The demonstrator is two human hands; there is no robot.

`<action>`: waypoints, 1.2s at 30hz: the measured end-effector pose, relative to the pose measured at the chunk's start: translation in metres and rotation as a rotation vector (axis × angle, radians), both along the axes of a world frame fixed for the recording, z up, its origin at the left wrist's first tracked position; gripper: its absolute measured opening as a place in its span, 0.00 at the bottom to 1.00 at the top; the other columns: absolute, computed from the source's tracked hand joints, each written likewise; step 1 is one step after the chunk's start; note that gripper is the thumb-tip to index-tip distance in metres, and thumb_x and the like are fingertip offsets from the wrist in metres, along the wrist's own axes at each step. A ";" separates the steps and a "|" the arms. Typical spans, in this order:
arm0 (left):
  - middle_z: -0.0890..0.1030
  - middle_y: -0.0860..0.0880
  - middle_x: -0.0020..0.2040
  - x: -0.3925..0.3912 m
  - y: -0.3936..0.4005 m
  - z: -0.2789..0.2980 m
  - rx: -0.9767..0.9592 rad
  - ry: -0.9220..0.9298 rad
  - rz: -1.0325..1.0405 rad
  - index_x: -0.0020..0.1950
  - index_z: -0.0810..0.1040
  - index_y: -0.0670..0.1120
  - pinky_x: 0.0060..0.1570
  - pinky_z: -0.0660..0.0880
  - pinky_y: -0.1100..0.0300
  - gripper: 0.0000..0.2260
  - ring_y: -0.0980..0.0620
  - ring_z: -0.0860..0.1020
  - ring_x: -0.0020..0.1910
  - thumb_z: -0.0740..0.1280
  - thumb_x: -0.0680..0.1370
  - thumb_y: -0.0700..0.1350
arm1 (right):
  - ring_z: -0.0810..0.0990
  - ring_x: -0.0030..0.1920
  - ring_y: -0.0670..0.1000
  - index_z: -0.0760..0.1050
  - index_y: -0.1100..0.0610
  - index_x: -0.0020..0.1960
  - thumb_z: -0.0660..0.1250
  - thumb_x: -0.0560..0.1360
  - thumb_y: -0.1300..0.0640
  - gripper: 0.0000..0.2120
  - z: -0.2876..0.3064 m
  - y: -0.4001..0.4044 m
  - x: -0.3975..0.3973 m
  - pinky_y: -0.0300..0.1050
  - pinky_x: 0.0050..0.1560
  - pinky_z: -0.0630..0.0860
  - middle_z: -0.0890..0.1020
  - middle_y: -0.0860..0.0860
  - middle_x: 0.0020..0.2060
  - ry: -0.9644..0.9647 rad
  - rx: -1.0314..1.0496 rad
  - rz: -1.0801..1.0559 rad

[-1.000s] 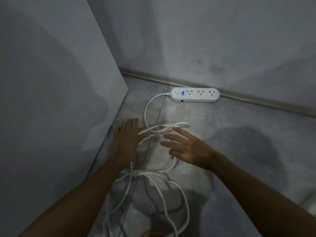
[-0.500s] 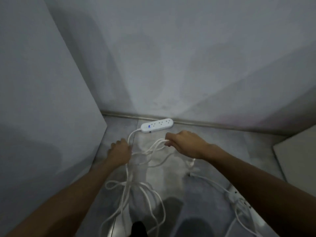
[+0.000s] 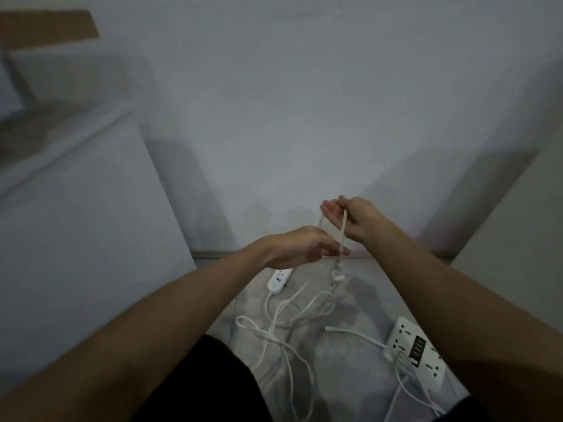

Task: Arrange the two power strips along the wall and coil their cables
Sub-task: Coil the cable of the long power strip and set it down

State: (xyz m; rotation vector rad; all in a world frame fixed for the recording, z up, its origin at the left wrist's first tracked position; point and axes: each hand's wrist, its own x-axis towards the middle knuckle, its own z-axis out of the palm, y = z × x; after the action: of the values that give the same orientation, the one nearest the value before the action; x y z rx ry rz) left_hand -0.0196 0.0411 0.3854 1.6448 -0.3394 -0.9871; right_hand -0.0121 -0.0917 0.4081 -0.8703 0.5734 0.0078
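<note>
A small white power strip (image 3: 278,278) with a blue light lies on the floor by the far wall, partly behind my left arm. A larger white power strip (image 3: 419,351) with USB ports lies at the right, near my right forearm. White cable (image 3: 274,333) sprawls in loose loops across the floor between them. My right hand (image 3: 350,217) is raised and holds a strand of cable (image 3: 342,236) that hangs down to a knotted bunch (image 3: 337,274). My left hand (image 3: 301,246) pinches the same strand just below.
A white cabinet side (image 3: 76,239) stands at the left and another white panel (image 3: 511,226) at the right, leaving a narrow strip of grey floor (image 3: 350,360). The grey wall (image 3: 304,117) with a baseboard closes the far end. My dark-clothed knee (image 3: 213,385) is at the bottom.
Both hands rose from the floor with the cable, lifting a strand into the air. The view pulled back, and the larger strip at the right came fully into sight.
</note>
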 end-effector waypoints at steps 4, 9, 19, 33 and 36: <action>0.79 0.45 0.45 -0.009 -0.012 0.012 0.026 -0.123 -0.025 0.57 0.79 0.42 0.55 0.71 0.58 0.10 0.51 0.77 0.50 0.63 0.78 0.41 | 0.74 0.36 0.51 0.67 0.64 0.40 0.51 0.83 0.65 0.14 0.015 -0.020 -0.004 0.43 0.34 0.80 0.73 0.58 0.38 -0.046 0.313 -0.157; 0.65 0.51 0.27 0.005 -0.018 0.020 -0.138 -0.311 0.513 0.39 0.76 0.44 0.28 0.64 0.62 0.14 0.58 0.65 0.20 0.60 0.82 0.47 | 0.76 0.43 0.48 0.77 0.58 0.43 0.63 0.79 0.58 0.08 -0.016 -0.038 -0.008 0.40 0.42 0.78 0.80 0.50 0.38 0.009 -0.185 0.011; 0.60 0.56 0.22 0.027 -0.035 0.061 -0.601 -0.128 0.494 0.40 0.73 0.42 0.19 0.58 0.68 0.14 0.60 0.59 0.18 0.57 0.83 0.46 | 0.74 0.60 0.49 0.74 0.62 0.64 0.67 0.76 0.63 0.17 -0.077 -0.023 -0.017 0.39 0.57 0.69 0.78 0.55 0.61 -0.082 -0.855 0.732; 0.65 0.54 0.24 0.068 0.013 0.075 -0.840 -0.336 1.003 0.44 0.70 0.45 0.27 0.66 0.64 0.12 0.57 0.65 0.23 0.55 0.84 0.47 | 0.73 0.25 0.52 0.66 0.56 0.47 0.57 0.81 0.56 0.05 -0.058 0.027 -0.015 0.56 0.35 0.82 0.68 0.53 0.28 -0.261 -0.689 0.537; 0.65 0.53 0.24 0.069 0.025 0.068 -0.779 -0.386 1.032 0.45 0.70 0.46 0.28 0.66 0.64 0.12 0.57 0.65 0.23 0.54 0.84 0.47 | 0.70 0.22 0.48 0.70 0.57 0.44 0.58 0.80 0.60 0.07 -0.045 0.018 0.000 0.54 0.32 0.82 0.66 0.54 0.29 -0.250 -0.721 0.250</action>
State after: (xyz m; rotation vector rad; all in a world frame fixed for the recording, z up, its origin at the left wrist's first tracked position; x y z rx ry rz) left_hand 0.0498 0.0665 0.4539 1.0192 -0.0636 0.2471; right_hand -0.0117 -0.0735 0.3627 -1.6147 0.2185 -0.0847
